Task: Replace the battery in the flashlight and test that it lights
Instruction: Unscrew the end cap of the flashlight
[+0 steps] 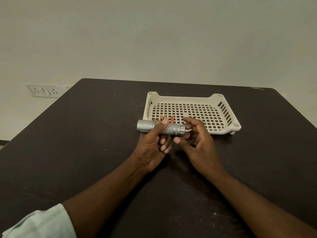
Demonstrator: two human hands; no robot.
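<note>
With the left hand (152,143) clamping the flashlight (161,128) level, the spread-fingered right hand (195,140) should pinch its right-end tail cap (181,129) squarely and twist it off.

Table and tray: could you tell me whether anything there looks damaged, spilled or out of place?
Nothing stands out. The left hand holds the flashlight level, batteries lie in the tray, and the table shows only pale scuffs.

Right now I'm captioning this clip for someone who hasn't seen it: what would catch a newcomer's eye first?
The silver flashlight held level above the dark table, gripped around its body by the left hand. The right hand hovers open at its tail cap end. Just behind sits a cream perforated tray holding small batteries near its front edge.
</note>
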